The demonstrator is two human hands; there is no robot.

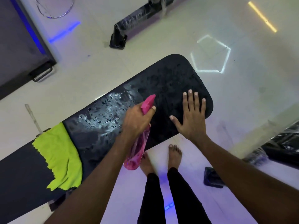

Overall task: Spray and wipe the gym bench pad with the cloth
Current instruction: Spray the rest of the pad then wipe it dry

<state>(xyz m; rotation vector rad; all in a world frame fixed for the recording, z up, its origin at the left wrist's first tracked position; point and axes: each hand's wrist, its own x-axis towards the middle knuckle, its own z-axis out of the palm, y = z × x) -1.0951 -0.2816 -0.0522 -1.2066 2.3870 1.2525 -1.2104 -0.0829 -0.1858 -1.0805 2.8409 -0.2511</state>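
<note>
The black bench pad [169,78] runs from lower left to upper right, and its middle part is wet with spray droplets. My left hand [137,122] grips a pink spray bottle [137,152] by its neck, nozzle pointing at the pad's far end. My right hand [191,120] lies flat on the pad's right end with fingers spread. A lime-green cloth [59,157] is draped over the pad at the left, apart from both hands.
My bare feet [174,156] stand on the glossy light floor just below the pad. A wrapped black equipment base [139,18] lies at the top. A dark platform [19,46] fills the upper left. More wrapped black gear [283,149] sits at the right.
</note>
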